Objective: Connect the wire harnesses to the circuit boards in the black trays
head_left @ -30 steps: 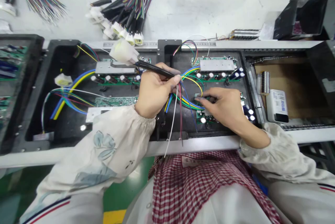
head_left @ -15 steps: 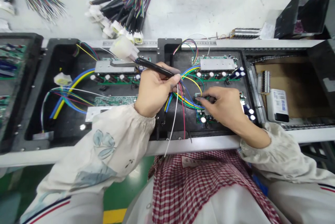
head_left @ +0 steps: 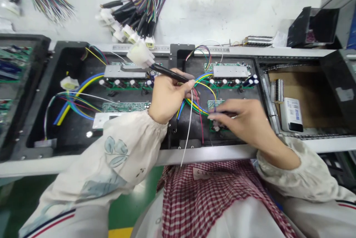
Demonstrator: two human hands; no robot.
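Observation:
My left hand (head_left: 166, 96) is closed round a wire harness: a black sleeved cable (head_left: 167, 73) runs up-left to a white plug connector (head_left: 139, 54), and thin white, red and dark loose wires (head_left: 191, 119) hang below the fist. My right hand (head_left: 244, 121) rests with pinched fingertips on a small green circuit board (head_left: 215, 105) in the right black tray (head_left: 180, 50); what the fingers pinch is hidden and smeared. Blue, yellow and green wires (head_left: 198, 107) loop between the two hands.
The left tray (head_left: 59, 50) holds another board set with a metal heat sink (head_left: 122, 71) and thick blue and yellow cables (head_left: 73, 95). Harness bundles (head_left: 139, 7) lie on the white bench behind. A cardboard-lined bay with a white box (head_left: 291, 113) sits at right.
My right hand slid a little down and toward me over the small board. The left hand kept the harness, shifting slightly right; the view tilted.

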